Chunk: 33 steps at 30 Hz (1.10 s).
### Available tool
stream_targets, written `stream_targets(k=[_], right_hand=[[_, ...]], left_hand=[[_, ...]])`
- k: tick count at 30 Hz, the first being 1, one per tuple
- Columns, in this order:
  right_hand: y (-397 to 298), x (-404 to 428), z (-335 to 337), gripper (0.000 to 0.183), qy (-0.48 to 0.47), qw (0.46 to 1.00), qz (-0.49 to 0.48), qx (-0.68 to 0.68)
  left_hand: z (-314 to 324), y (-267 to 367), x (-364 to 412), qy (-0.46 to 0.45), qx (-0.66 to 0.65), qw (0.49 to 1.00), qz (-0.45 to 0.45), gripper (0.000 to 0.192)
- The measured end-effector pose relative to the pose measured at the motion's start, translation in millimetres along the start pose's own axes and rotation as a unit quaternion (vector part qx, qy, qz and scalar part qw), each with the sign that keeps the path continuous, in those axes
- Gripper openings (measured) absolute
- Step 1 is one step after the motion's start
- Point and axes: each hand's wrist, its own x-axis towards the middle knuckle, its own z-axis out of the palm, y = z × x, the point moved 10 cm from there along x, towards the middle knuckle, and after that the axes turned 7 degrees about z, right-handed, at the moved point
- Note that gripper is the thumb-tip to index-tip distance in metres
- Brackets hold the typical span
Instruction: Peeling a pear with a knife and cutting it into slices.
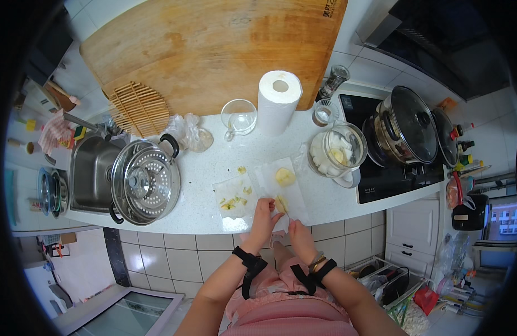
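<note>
My left hand (264, 216) presses its fingertips on a cut piece of pale yellow fruit (279, 203) near the counter's front edge. In my right hand (301, 239) is a small knife (286, 212), its thin blade against that piece; its handle is mostly covered by my fingers. Both lie over a white paper towel sheet (298, 201). A larger peeled fruit piece (285, 177), perhaps apple, rests farther back on the same sheet. Left of it, a second paper towel (224, 189) carries fruit scraps (228, 205). One scrap (241, 169) sits just beyond that towel.
A glass jug (319, 161) with pale chunks stands right, beside the cooktop (378, 185) bearing a lidded pot (388, 138). Behind are a paper towel roll (275, 113), glass cup (237, 119) and large wooden board (208, 54). Left are a steamer pot (172, 197) and sink (88, 180).
</note>
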Motion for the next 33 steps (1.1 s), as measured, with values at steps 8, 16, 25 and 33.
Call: stream_targets(k=[8,16,25,33], right_hand=[[0.4,2.8,5.0,0.040,0.010,0.999,0.002,-0.043],[1.6,5.8,8.1,0.042,0.001,0.998,0.010,-0.057],[0.6,-1.0,-1.4,0.041,-0.004,0.999,-0.027,0.034],[-5.6,-0.3,-7.8,0.038,0.015,0.998,-0.056,0.000]], left_hand=[[-1.5,-6.3,-1.1,0.022,-0.035,0.999,-0.029,0.045],[-1.1,-6.6,-0.3,0.014,-0.023,0.999,-0.025,0.046],[-5.4,-1.4,0.2,0.011,-0.052,0.999,-0.010,0.045],[-4.5,0.9,-2.4,0.008,-0.038,0.999,-0.015,0.045]])
